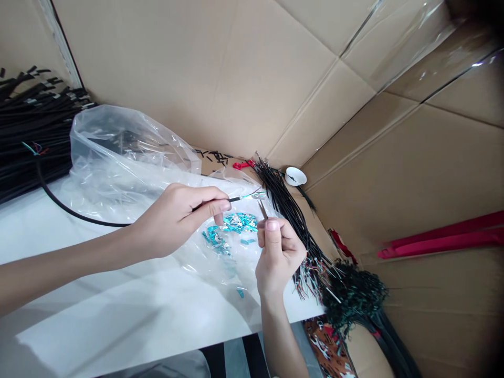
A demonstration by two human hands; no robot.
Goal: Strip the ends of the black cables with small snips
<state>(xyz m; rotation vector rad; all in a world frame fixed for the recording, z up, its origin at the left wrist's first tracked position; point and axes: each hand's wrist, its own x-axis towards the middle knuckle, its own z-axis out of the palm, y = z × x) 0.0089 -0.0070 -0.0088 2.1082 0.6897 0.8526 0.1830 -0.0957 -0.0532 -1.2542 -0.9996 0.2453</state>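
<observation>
My left hand [185, 212] is closed round a black cable [79, 215], whose stripped end with thin coloured wires [254, 195] sticks out past the fingertips. The cable's other end, with its wires bared, curls up at the left. In my right hand [277, 252], pinched between thumb and fingers, is a pair of metal tweezers [262, 210]. Their tips point up, just below the bared wires; whether they touch a wire I cannot tell. Beneath both hands, small turquoise and silvery pieces [240, 222] lie on a clear plastic sheet [192, 262].
Black cables are heaped at the left [35, 121] beside a clear plastic bag [129, 136]. A bundle of thinner black cables [289, 205] lies right of my hands. Behind it are a small white bowl [295, 176] and a red-handled tool [243, 165]. Cardboard walls [220, 68] enclose the white table [98, 299].
</observation>
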